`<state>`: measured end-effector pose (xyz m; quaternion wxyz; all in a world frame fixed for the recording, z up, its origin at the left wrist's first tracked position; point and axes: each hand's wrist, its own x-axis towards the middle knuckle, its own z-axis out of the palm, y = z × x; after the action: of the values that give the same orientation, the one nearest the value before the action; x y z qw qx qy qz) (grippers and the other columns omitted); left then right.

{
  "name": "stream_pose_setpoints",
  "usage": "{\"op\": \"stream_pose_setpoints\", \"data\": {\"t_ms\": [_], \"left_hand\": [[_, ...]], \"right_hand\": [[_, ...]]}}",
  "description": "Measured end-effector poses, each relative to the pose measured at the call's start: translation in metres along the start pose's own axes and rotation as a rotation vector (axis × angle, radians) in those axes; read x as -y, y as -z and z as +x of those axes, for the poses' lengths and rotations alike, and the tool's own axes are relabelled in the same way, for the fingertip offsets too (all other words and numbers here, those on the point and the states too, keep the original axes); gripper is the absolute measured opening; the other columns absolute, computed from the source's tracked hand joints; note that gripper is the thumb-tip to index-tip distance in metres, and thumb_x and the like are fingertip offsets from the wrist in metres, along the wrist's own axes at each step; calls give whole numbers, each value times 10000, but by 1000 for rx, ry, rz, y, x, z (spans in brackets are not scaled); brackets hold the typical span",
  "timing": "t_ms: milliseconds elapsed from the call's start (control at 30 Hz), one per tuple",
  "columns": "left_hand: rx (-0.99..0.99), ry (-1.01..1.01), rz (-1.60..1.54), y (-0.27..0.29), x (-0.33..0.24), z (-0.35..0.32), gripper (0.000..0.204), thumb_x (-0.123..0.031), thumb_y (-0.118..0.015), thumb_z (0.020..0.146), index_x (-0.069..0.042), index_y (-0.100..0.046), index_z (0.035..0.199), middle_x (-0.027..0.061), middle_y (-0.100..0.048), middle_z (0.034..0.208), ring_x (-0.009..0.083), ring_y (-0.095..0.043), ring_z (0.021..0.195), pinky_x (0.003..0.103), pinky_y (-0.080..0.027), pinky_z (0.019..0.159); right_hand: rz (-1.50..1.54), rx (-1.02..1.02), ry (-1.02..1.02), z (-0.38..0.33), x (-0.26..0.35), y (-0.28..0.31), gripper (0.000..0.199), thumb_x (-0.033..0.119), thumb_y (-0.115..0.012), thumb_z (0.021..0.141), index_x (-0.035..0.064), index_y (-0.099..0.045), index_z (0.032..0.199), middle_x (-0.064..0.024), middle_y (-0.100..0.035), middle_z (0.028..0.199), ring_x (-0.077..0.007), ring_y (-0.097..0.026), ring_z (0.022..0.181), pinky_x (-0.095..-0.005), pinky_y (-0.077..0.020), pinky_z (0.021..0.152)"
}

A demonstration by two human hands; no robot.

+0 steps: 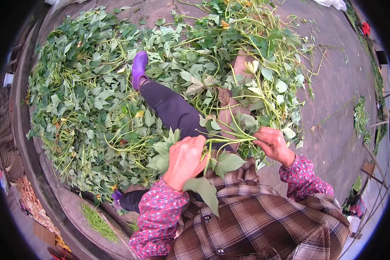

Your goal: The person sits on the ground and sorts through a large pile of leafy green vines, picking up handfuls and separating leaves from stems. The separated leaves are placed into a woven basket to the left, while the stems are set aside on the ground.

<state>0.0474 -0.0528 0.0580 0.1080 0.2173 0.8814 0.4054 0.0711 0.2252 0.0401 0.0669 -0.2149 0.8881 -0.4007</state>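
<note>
While you sit on the paved ground, a shallow round basket lies at your lower left, and it holds a small heap of thin green stems. Your left hand is closed around a bunch of leafy vines, with broad green leaves hanging below your fist. Your right hand pinches the long pale green stalks of the same bunch, so both hands are clamped on it, a little apart, just above your lap. The stalks are slim and bare, and the leaves are heart-shaped and fresh. A big pile of vines and leaves covers the ground in front of you, and your leg in dark trousers with a purple shoe rests in it. More small green heaps lie on the right, well apart from you.
</note>
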Motion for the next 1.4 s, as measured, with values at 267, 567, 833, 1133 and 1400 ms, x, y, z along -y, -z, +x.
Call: {"op": "stream_pose_setpoints", "data": {"t_ms": [267, 567, 833, 1133, 1400], "left_hand": [[-407, 373, -1208, 11, 31, -35, 128, -165, -521, 864, -42, -488, 855, 14, -502, 732, 61, -397, 589, 204, -325, 527], [-623, 502, -1202, 8, 45, -71, 156, -144, -594, 824, -67, -473, 886, 53, -508, 809, 131, -457, 743, 249, -369, 712], [-683, 476, -1339, 2, 42, -76, 165, -139, -597, 827, -75, -473, 914, 5, -458, 809, 129, -433, 742, 253, -364, 708], [-583, 598, -1146, -7, 60, -86, 155, -104, -642, 788, -7, -557, 875, 30, -551, 794, 93, -485, 703, 226, -388, 656], [-492, 639, -1115, -8, 37, -60, 96, -43, -630, 788, 3, -617, 871, 22, -612, 818, 73, -540, 741, 199, -421, 681]], "right_hand": [[-120, -600, -435, -31, -79, 60, 125, 70, -539, 847, -8, -634, 871, -77, -631, 733, -169, -584, 646, -278, -463, 590], [-257, -304, 21, 48, -50, -7, 268, -60, -536, 661, 14, -572, 916, -123, -560, 778, -277, -541, 706, -359, -462, 629], [-785, 205, 11, 114, -106, -167, 93, 104, -558, 663, 95, -623, 730, -44, -560, 797, -225, -509, 890, -361, -382, 715], [265, -239, -164, 94, -56, 37, 160, 31, -547, 819, -57, -596, 943, -34, -569, 762, -84, -514, 674, -224, -408, 596], [1131, -234, -424, 35, -67, 30, 217, 130, -569, 853, -14, -598, 1012, -42, -621, 847, -109, -554, 723, -257, -470, 623]]}}
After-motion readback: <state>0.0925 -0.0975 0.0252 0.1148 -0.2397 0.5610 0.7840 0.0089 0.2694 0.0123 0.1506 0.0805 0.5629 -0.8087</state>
